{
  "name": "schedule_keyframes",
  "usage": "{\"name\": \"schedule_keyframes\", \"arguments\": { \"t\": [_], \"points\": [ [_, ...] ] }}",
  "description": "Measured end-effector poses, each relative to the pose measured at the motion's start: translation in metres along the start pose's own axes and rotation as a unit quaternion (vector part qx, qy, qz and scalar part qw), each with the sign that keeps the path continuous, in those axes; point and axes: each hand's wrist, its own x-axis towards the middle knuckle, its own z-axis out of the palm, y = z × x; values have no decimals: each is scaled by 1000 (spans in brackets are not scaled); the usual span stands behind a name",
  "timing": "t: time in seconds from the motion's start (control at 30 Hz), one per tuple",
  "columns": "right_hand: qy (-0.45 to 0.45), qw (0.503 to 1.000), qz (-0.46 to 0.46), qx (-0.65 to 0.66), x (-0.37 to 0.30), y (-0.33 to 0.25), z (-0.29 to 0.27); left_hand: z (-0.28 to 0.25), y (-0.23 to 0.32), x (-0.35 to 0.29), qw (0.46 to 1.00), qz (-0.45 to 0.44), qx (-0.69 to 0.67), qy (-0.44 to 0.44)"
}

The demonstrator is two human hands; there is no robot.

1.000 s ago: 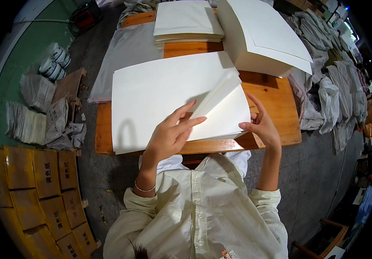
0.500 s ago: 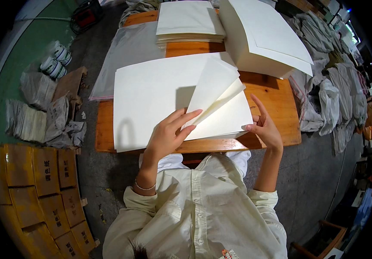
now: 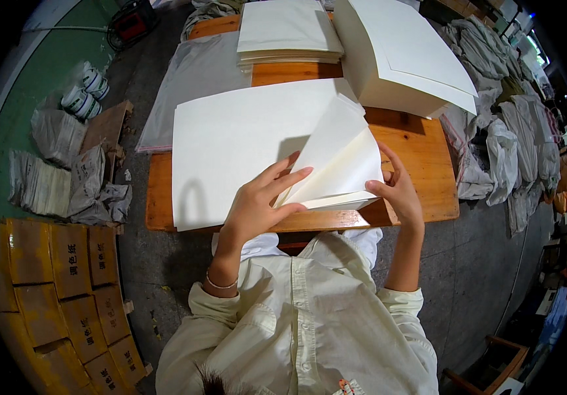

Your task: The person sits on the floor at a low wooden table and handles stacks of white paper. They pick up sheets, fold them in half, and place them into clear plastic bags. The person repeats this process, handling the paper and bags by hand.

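Note:
A big stack of cream paper sheets lies on a wooden table. Its near right corner is lifted and curled back toward the left. My left hand lies flat on the stack with its fingers spread under the raised flap, touching it. My right hand pinches the right edge of the lifted sheets at the table's front. A thin bracelet circles my left wrist.
A thick block of large sheets and a smaller paper pile stand at the table's far side. A clear plastic sheet hangs off the left. Yellow cartons and wrapped bundles sit on the floor left; grey sacks line the right.
The paper corner has been lifted higher and curled further left. My left hand has slid right beneath the flap; my right hand has stayed on the edge.

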Motion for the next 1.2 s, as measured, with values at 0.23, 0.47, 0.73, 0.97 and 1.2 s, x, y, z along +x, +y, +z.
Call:
{"name": "schedule_keyframes", "arguments": {
  "t": [0.23, 0.47, 0.73, 0.97, 1.2],
  "points": [
    [-29, 1000, 11, 6, -5, -4, -6, -3, 5, 2, 996, -65, -55, 16],
    [17, 999, 27, -25, 1, 2, -1, -4, 7, 5, 999, 12, -10, -44],
    [-31, 999, -1, 24, -6, 2, -9, -9, 6, 0, 989, -138, -33, -28],
    [1, 999, 25, -20, -1, 1, -5, -4, 10, 4, 998, 25, 60, -16],
    [-16, 999, -15, 25, -4, 3, -6, -3, 4, -1, 996, -86, -32, 2]
  ]
}}
